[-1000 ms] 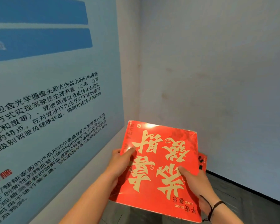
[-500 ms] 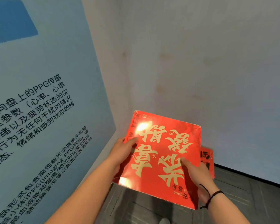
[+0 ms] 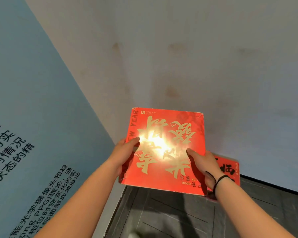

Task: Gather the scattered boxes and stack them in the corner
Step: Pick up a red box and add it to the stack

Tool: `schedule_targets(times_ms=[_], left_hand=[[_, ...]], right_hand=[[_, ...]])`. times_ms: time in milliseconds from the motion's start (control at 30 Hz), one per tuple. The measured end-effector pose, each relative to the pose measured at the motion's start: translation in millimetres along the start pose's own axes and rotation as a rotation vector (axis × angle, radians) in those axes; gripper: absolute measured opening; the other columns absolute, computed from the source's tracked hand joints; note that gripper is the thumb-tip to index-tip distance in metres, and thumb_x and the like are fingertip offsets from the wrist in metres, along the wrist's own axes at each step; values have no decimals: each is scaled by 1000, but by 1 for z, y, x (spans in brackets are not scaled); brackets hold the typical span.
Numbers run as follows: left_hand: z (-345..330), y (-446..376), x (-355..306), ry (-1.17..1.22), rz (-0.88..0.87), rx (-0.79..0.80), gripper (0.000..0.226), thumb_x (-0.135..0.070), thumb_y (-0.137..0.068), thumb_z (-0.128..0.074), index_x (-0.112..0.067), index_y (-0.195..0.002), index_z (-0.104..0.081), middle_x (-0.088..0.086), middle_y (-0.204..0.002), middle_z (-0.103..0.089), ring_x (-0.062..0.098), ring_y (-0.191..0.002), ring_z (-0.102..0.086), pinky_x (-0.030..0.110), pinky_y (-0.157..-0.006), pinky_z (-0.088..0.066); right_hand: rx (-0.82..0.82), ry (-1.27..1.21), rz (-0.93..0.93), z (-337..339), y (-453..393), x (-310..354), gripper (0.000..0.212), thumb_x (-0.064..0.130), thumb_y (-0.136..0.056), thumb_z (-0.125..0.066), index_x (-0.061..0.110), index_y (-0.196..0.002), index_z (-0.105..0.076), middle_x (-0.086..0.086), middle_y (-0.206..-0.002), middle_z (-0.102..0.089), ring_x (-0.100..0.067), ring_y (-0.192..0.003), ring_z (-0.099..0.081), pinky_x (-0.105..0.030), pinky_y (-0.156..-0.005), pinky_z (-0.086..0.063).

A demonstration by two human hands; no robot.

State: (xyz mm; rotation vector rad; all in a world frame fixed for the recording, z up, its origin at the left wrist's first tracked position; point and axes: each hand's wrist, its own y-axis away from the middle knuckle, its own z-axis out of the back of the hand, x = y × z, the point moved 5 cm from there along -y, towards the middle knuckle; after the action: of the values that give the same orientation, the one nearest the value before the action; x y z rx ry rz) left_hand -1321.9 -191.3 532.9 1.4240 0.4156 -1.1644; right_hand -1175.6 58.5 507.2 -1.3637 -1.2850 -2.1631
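Note:
I hold a flat red box (image 3: 167, 150) with gold characters above the floor, close to the corner where two walls meet. My left hand (image 3: 123, 155) grips its left edge, thumb on top. My right hand (image 3: 202, 164) grips its right edge, thumb on the lid; a black band circles that wrist. A second red box (image 3: 230, 169) with black characters shows just behind my right hand, near the right wall; its lower part is hidden. Glare washes out the middle of the held box.
A blue wall panel (image 3: 33, 117) with black printed text runs along the left. A pale grey wall (image 3: 213, 66) with faint stains fills the back and right. Dark tiled floor (image 3: 179, 217) lies below, with a black skirting strip along the right wall.
The view has tilted down and moved closer to the corner. The held box has shifted toward the corner, and more of the second red box and the floor shows.

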Motion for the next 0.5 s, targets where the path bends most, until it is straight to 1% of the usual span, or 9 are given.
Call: schedule_targets(times_ms=[67, 100, 167, 233, 300, 333, 367, 400, 500], left_hand=[[2, -33, -5, -12, 12, 13, 41, -49, -91, -67, -20, -119, -72, 10, -107, -80, 35, -98, -78, 59, -99, -57], [3, -51, -6, -21, 23, 15, 42, -50, -89, -68, -20, -118, -72, 8, -107, -80, 34, -98, -78, 59, -100, -56], [5, -84, -11, -33, 42, 25, 36, -43, -94, -67, -16, -118, -72, 8, -101, -81, 32, -92, -79, 52, -95, -60], [6, -121, -13, -23, 71, 34, 31, -37, -100, -62, -12, -117, -70, 8, -95, -82, 27, -83, -80, 39, -76, -63], [7, -163, -12, -48, 116, 35, 30, -36, -101, -62, -11, -118, -65, 8, -92, -82, 23, -75, -80, 28, -56, -59], [7, -182, -12, -55, 127, 33, 33, -36, -100, -64, -10, -121, -63, 9, -93, -82, 23, -74, -80, 25, -52, -57], [8, -202, -11, -51, 119, 28, 37, -35, -98, -67, -7, -123, -64, 10, -95, -81, 22, -73, -79, 26, -52, -57], [9, -222, -13, -51, 100, 14, 44, -37, -93, -70, -5, -122, -66, 11, -98, -80, 21, -76, -79, 27, -58, -59], [13, -283, -6, -94, 102, -53, 76, -61, -62, -70, -14, -122, -68, 7, -105, -79, 24, -91, -76, 41, -85, -62]], right_hand=[[9, -24, -32, -13, -29, 4, 18, 26, -93, -69, 9, -101, -71, -12, -88, -74, -30, -79, -67, -40, -74, -51], [11, -34, -49, -20, -45, 4, 16, 24, -94, -70, 10, -101, -72, -10, -90, -74, -28, -81, -67, -39, -77, -52], [13, -47, -93, -37, -76, 7, 12, 23, -94, -70, 13, -101, -72, -9, -96, -76, -27, -88, -69, -39, -84, -55], [10, -46, -158, -54, -108, 7, 19, 28, -93, -72, 14, -106, -72, -9, -101, -77, -31, -95, -71, -43, -92, -57], [-13, -41, -201, -68, -142, 4, 27, 33, -90, -74, 15, -110, -72, -9, -103, -78, -34, -98, -72, -50, -97, -57], [-27, -38, -224, -75, -158, 1, 28, 34, -90, -74, 14, -110, -72, -10, -102, -79, -35, -97, -74, -53, -97, -57], [-31, -37, -243, -84, -171, 0, 27, 33, -91, -73, 14, -110, -71, -10, -101, -79, -36, -95, -74, -54, -96, -57], [-27, -33, -259, -92, -188, -3, 24, 32, -93, -72, 14, -109, -70, -11, -100, -79, -36, -94, -75, -55, -96, -57], [-22, -18, -280, -116, -234, -14, 17, 28, -98, -67, 13, -106, -69, -12, -99, -80, -37, -94, -75, -57, -97, -56]])
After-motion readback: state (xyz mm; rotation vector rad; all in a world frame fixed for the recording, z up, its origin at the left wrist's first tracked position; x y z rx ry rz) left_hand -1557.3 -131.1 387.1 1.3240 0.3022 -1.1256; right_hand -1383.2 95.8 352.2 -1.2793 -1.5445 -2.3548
